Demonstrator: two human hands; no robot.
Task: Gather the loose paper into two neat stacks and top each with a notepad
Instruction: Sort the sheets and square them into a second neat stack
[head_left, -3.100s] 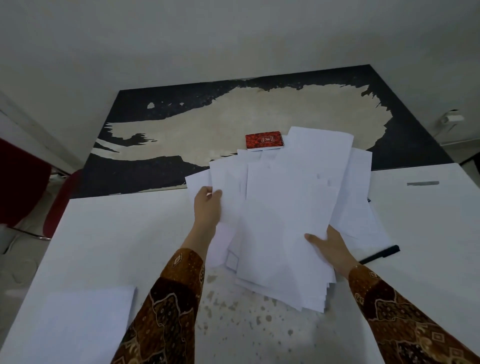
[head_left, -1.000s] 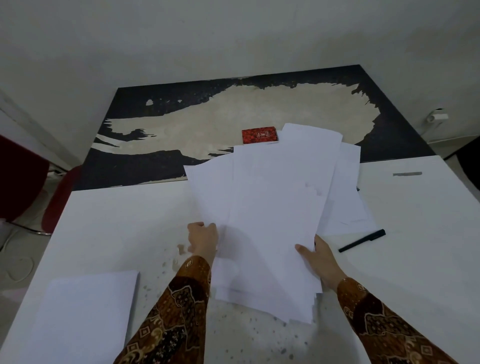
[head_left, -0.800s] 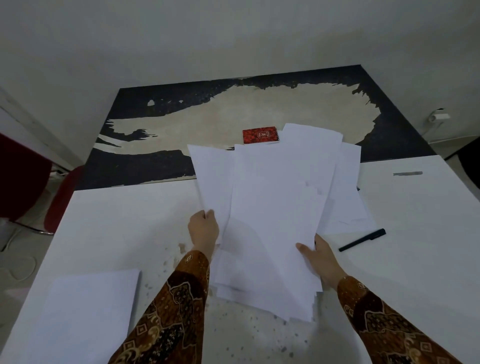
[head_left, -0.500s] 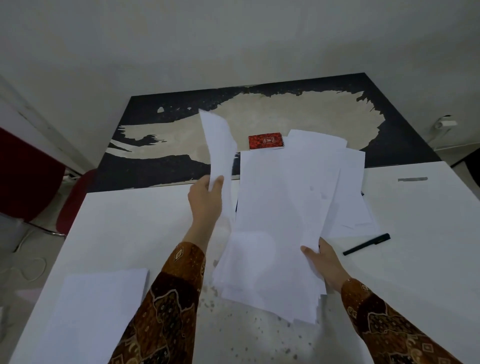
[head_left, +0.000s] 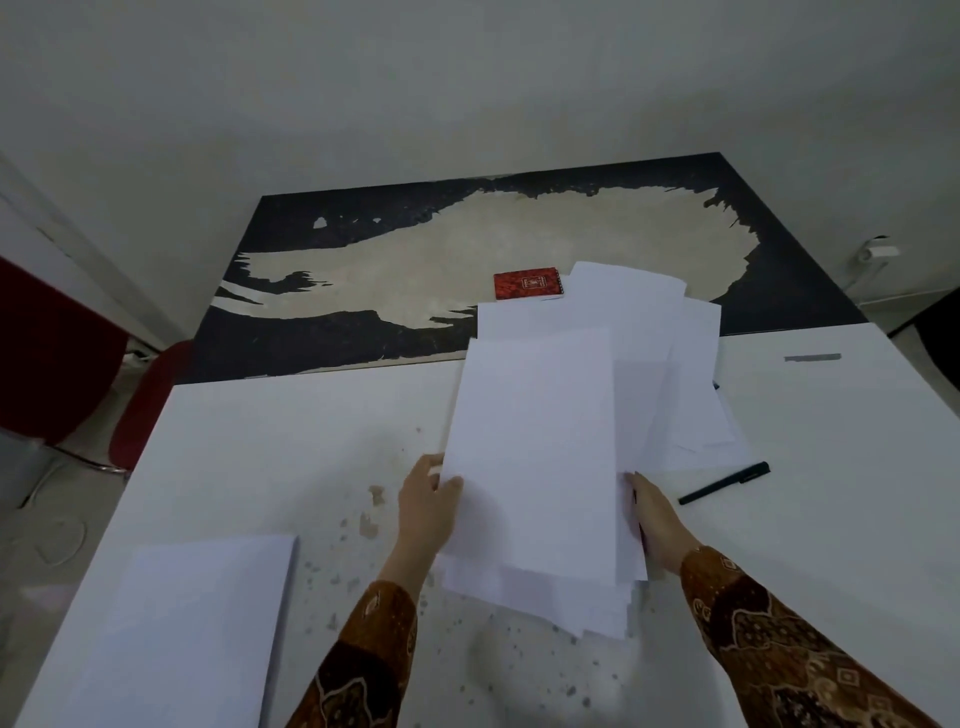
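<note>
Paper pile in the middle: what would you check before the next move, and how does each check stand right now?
1. Left hand holds the pile's left edge: ok.
2. Right hand at its right edge: ok; its grip: cannot tell.
3. Sheets squared up: not ok, edges fan out.
4. Second stack neat: ok.
5. Red notepad on a stack: not ok, it lies on the table.
6. Pen clear of paper: ok.

Both hands (head_left: 426, 506) on loose paper (head_left: 540, 457)

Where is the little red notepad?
In the head view, the red notepad lies flat on the far dark-and-cream table, just beyond the top left corner of the loose paper pile.
</note>
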